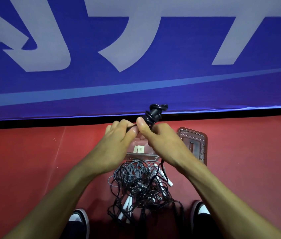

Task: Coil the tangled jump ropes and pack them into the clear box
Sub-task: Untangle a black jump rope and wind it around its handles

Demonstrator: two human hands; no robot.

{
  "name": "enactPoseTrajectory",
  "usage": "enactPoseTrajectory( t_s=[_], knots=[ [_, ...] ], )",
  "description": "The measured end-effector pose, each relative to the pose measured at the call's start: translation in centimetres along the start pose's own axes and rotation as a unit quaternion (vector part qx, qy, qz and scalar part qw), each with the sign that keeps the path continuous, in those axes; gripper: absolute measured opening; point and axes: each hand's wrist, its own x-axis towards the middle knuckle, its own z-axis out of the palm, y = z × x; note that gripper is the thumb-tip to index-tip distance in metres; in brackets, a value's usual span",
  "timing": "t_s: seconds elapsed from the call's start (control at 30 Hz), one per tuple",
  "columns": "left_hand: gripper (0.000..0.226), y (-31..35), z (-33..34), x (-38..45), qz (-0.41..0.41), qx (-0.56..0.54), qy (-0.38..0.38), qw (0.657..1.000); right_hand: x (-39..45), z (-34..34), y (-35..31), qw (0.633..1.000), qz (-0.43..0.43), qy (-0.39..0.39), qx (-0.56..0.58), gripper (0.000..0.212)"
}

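Note:
A black jump rope (154,113), wound tightly around its handles, sticks up between my hands above the floor. My left hand (119,135) and my right hand (155,135) are both closed on its lower part, thumbs touching. A strand of it hangs down from under my right hand into a tangled pile of black and grey ropes (141,185) with white handles on the red floor between my feet. The clear box (142,150) lies under my hands, mostly hidden, with two white labels showing.
The box's clear lid (195,144) lies flat on the floor to the right of the box. A blue banner with pale lettering (136,49) stands along the back. My shoes (79,219) flank the rope pile.

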Motion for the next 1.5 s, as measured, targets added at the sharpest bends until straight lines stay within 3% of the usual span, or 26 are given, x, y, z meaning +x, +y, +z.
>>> enactPoseTrajectory(
  t_s=[0.07,0.17,0.23,0.4,0.6,0.67,0.77,0.87,0.93,1.03,1.2,1.33,1.4,1.5],
  knots=[
    [0.011,0.1,0.0,-0.1,0.009,0.038,0.006,0.999,-0.1,0.0,0.0,1.000,0.000,0.006,-0.003,0.080],
    [0.009,0.4,-0.4,-0.1,0.008,-0.023,0.013,1.000,-0.2,0.1,0.0,0.999,-0.026,0.029,-0.018,0.066],
    [0.015,0.5,-0.8,-0.2,0.001,-0.067,0.018,0.998,-0.2,0.3,-0.1,0.999,-0.044,0.024,-0.016,0.057],
    [0.038,0.7,-0.7,-0.5,-0.016,-0.033,0.082,0.996,-0.2,0.5,-0.2,0.998,-0.030,0.007,-0.053,0.062],
    [0.037,0.9,0.2,-0.5,-0.007,0.002,0.107,0.994,-0.2,0.9,-0.1,0.995,-0.072,0.031,-0.068,0.048],
    [0.034,1.2,0.2,-0.4,-0.007,-0.055,0.089,0.994,0.2,0.8,-0.1,0.995,-0.090,0.022,-0.033,0.048],
    [0.030,0.6,-0.5,0.0,-0.016,-0.194,-0.016,0.981,0.5,0.4,-0.1,0.993,-0.114,-0.002,0.027,0.049],
    [0.052,0.3,-0.9,-0.2,-0.027,-0.258,-0.086,0.962,0.5,-0.1,0.1,0.993,-0.100,0.007,0.058,0.052],
    [0.065,0.5,-0.6,-0.2,-0.057,-0.277,-0.064,0.957,0.5,-0.4,0.3,0.997,-0.067,0.019,0.038,0.057],
    [0.052,0.3,0.1,-0.1,-0.032,-0.184,0.018,0.982,0.3,-0.6,0.1,0.998,-0.026,0.033,-0.037,0.072],
    [0.024,-0.2,0.3,0.1,0.001,-0.053,0.049,0.997,0.2,-0.3,-0.1,0.999,-0.005,0.037,0.002,0.087],
    [0.019,0.1,-0.1,0.1,-0.005,-0.072,0.056,0.996,0.4,0.0,-0.1,0.999,-0.028,0.036,0.028,0.064],
    [0.015,0.1,-0.4,0.0,-0.010,-0.065,0.063,0.996,0.4,0.3,0.0,0.999,-0.035,0.033,0.026,0.062],
    [0.030,0.4,-0.4,-0.1,-0.009,-0.031,0.111,0.993,0.3,0.5,0.2,0.998,-0.052,0.037,0.013,0.064]
  ],
)
